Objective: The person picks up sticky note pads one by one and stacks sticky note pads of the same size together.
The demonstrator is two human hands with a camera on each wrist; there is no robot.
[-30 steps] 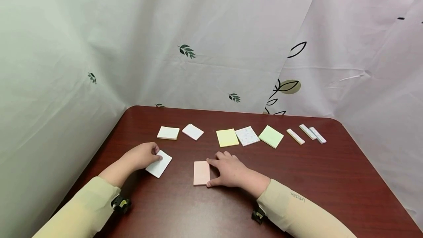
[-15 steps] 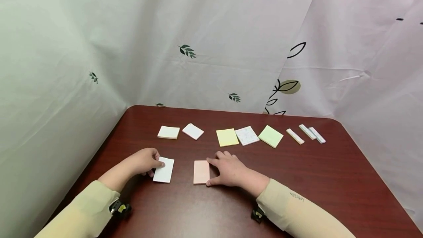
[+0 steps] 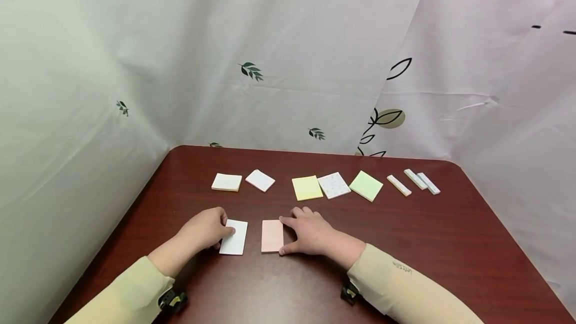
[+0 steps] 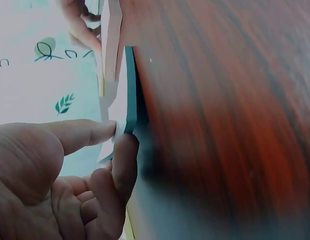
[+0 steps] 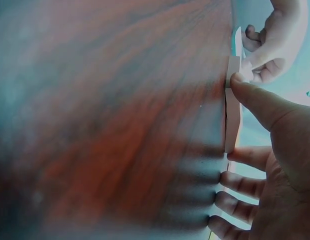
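My left hand pinches a white sticky note pad, thumb on top and fingers beneath its left side. In the left wrist view, that pad shows a blue-green side and looks raised off the wood near my fingers. Just right of it, a small gap apart, a pink sticky note pad lies flat. My right hand holds the pink pad by its right corners, thumb at the near end and index finger at the far end. The right wrist view shows its other fingertips on the table.
Along the back of the brown table lie a cream pad, a white pad, a yellow pad, a patterned pad and a green pad. Narrow strips lie at right. Curtains enclose the back and sides.
My left hand has brought the white pad rightward and slightly nearer, turning it from slanted to almost straight beside the pink pad. My right hand and the pink pad have stayed in place.
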